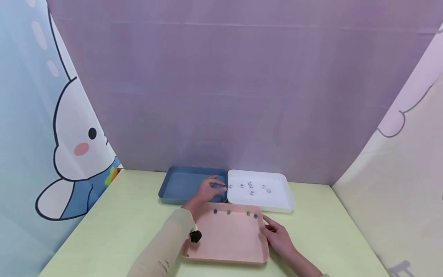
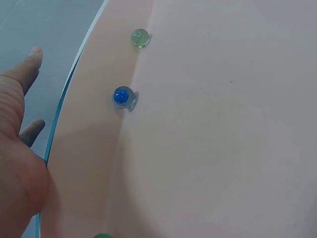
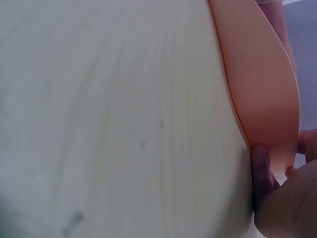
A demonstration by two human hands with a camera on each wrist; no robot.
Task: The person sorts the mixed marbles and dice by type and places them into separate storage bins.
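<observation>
1 pink tray (image 1: 230, 240), in front of 1 blue tray (image 1: 183, 188) and 1 white tray (image 1: 277, 200). Right hand (image 1: 279, 239), fingers clamped on pink tray's right wall; left hand (image 1: 206, 190), fingers apart over blue tray. 4 marbles (image 1: 215, 211) along pink tray's far wall; clear pieces (image 1: 252, 193) in white tray.

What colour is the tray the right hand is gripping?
Pink; the tray shows best in the head view.
</observation>
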